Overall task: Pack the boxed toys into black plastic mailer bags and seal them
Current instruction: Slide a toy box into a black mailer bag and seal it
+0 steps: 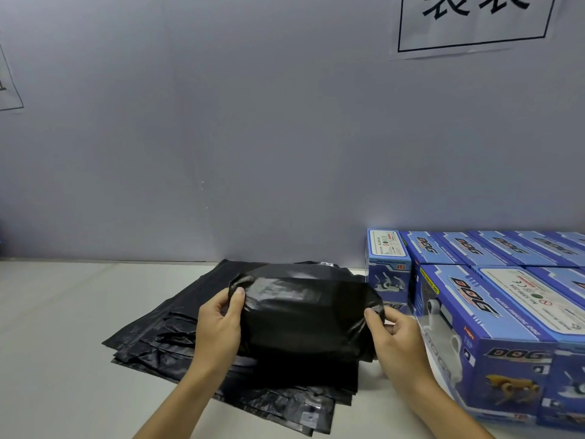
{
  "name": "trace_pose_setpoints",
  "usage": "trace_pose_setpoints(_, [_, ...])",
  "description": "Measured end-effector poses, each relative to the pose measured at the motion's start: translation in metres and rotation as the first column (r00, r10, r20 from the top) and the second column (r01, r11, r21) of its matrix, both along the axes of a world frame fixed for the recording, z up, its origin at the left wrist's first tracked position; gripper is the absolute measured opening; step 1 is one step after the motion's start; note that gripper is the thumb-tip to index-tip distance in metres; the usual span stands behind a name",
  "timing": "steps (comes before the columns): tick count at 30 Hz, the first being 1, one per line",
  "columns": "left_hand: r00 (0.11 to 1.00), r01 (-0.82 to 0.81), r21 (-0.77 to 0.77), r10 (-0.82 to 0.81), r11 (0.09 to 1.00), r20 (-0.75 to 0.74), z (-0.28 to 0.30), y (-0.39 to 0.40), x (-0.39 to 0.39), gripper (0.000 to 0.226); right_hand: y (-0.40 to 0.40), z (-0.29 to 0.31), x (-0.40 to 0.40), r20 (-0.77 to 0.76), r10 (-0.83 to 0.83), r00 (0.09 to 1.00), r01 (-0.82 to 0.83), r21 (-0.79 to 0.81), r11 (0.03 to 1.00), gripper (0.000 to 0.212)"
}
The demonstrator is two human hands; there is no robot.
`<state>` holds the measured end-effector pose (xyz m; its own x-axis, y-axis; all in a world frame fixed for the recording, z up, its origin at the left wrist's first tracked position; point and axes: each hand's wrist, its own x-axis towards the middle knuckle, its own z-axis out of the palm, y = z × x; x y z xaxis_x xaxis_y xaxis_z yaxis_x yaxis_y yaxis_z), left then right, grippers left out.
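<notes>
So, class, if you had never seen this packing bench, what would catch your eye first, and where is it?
First, the bulging black bagged parcel at the centre, gripped at its ends by the left hand and right hand above a stack of flat black mailer bags. Then the bright blue toy boxes crowded along the right, against the wall.

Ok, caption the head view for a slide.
Both hands, left hand and right hand, grip a bagged box over the mailer stack.
</notes>
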<state>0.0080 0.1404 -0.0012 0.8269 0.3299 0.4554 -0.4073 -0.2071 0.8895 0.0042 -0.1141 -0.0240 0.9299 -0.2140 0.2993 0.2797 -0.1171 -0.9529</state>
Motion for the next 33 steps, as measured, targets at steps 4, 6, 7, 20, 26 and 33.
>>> trace_pose_setpoints(4, [0.962, -0.051, 0.091, 0.073, 0.995, -0.261, -0.008, -0.002, 0.004, 0.045, 0.001, -0.004, 0.005, -0.243, 0.017, 0.970, -0.055, -0.149, 0.987, 0.035])
trace_pose_setpoints(6, [0.933, -0.075, 0.096, 0.104, 0.993, -0.345, -0.007, -0.005, 0.004, 0.044, 0.003, -0.001, 0.005, -0.297, -0.005, 0.955, -0.059, -0.208, 0.976, 0.035])
trace_pose_setpoints(7, [0.922, -0.081, 0.096, 0.111, 0.992, -0.372, -0.006, -0.005, 0.003, 0.043, 0.004, 0.000, 0.005, -0.314, -0.023, 0.949, -0.053, -0.232, 0.971, 0.037])
trace_pose_setpoints(20, [0.952, -0.233, 0.290, 0.279, 0.928, -0.129, 0.001, -0.012, -0.006, 0.020, 0.027, 0.001, -0.019, 0.038, -0.296, 0.955, 0.280, -0.457, 0.844, 0.028])
trace_pose_setpoints(26, [0.920, -0.275, 0.581, 0.035, 0.766, 0.390, 0.004, -0.006, -0.011, 0.040, 0.033, 0.001, -0.023, 0.597, -0.056, 0.800, 0.480, -0.582, 0.656, 0.060])
trace_pose_setpoints(33, [0.951, -0.159, 0.542, -0.019, 0.825, 0.309, -0.001, -0.002, -0.013, 0.032, 0.025, -0.004, -0.019, 0.457, 0.160, 0.875, 0.262, -0.725, 0.638, 0.054])
